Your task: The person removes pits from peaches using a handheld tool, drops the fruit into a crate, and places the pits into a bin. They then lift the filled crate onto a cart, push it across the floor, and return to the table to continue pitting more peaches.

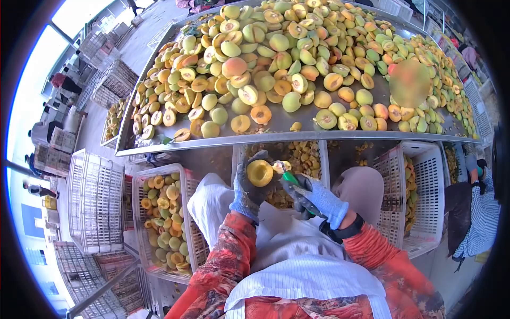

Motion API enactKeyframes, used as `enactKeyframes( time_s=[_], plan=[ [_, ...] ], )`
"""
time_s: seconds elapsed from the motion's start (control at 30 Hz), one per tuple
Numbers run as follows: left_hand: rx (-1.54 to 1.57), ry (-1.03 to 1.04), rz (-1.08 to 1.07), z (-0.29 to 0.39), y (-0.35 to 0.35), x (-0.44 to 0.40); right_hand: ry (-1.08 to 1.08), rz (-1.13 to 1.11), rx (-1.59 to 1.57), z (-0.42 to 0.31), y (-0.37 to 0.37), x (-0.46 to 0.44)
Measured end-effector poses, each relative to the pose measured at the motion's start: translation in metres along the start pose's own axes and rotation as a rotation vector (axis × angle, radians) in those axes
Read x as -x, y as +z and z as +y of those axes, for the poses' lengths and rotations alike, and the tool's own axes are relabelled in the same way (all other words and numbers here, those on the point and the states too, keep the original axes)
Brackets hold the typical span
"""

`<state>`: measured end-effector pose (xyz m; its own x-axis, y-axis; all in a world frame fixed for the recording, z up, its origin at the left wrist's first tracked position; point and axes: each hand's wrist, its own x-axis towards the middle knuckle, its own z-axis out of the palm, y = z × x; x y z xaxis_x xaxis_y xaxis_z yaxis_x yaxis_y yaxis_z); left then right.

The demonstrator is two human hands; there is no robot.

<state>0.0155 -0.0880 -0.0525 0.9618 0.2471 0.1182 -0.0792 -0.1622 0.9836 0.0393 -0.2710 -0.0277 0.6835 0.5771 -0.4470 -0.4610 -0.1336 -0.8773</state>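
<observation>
My left hand, in a blue and dark work glove, is closed around a yellow peach half. Its cut face points up and shows a round hollow with no stone in it. Close on the right, my gloved right hand grips a green-handled tool. At the tool's tip is a pale yellowish lump, perhaps a peach stone; the tip itself is hidden. Both hands are above my lap, just short of the metal table. Below them a crate holds small yellow-brown pieces.
Many halved peaches are heaped on the metal table. A white crate of peach halves stands at my left, and another white crate at my right. Stacked crates are farther left. A person's checked sleeve shows at far right.
</observation>
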Motion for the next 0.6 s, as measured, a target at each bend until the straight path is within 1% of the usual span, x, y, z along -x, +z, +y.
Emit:
enactKeyframes(
  time_s=[0.03,0.07,0.13,0.17,0.23,0.27,0.3,0.37,0.4,0.43,0.5,0.53,0.57,0.6],
  plan=[
    [0.118,-0.032,-0.015,0.001,-0.005,-0.002,-0.141,0.177,0.394,0.018,-0.01,-0.008],
    [0.116,-0.032,-0.002,0.002,-0.008,-0.003,-0.143,0.164,0.399,0.027,-0.018,-0.011],
    [0.059,0.015,0.046,0.006,-0.013,-0.008,-0.202,0.299,1.271,0.037,-0.024,-0.014],
    [0.056,0.025,0.049,0.004,-0.015,-0.017,-0.213,0.303,1.272,0.029,-0.023,-0.017],
    [1.109,-0.495,0.051,-0.01,-0.017,-0.02,-0.327,0.438,1.251,0.015,-0.016,-0.012],
    [1.155,-0.603,0.03,-0.016,-0.019,-0.02,-0.36,0.445,1.19,0.013,-0.013,-0.013],
    [1.155,-0.6,0.027,-0.011,-0.016,-0.024,-0.363,0.448,1.19,0.005,-0.007,-0.013],
    [1.188,-0.55,0.051,0.001,-0.006,-0.026,-0.46,0.415,1.278,-0.009,0.009,-0.011],
    [1.151,-0.504,0.026,-0.003,-0.002,-0.027,-0.503,0.388,1.302,-0.008,0.013,-0.013],
    [1.152,-0.503,0.029,-0.002,0.001,-0.028,-0.503,0.385,1.302,-0.008,0.015,-0.016],
    [1.145,-0.528,0.046,0.007,0.006,-0.03,-0.609,0.451,1.505,-0.009,0.019,-0.024],
    [1.162,-0.545,0.104,0.008,0.01,-0.03,-0.593,0.43,1.583,-0.01,0.022,-0.024],
    [1.159,-0.538,0.123,0.006,0.013,-0.03,-0.606,0.413,1.58,-0.01,0.025,-0.024],
    [1.142,-0.589,0.161,0.004,0.013,-0.029,-0.569,0.392,1.633,-0.008,0.027,-0.023]
  ],
)
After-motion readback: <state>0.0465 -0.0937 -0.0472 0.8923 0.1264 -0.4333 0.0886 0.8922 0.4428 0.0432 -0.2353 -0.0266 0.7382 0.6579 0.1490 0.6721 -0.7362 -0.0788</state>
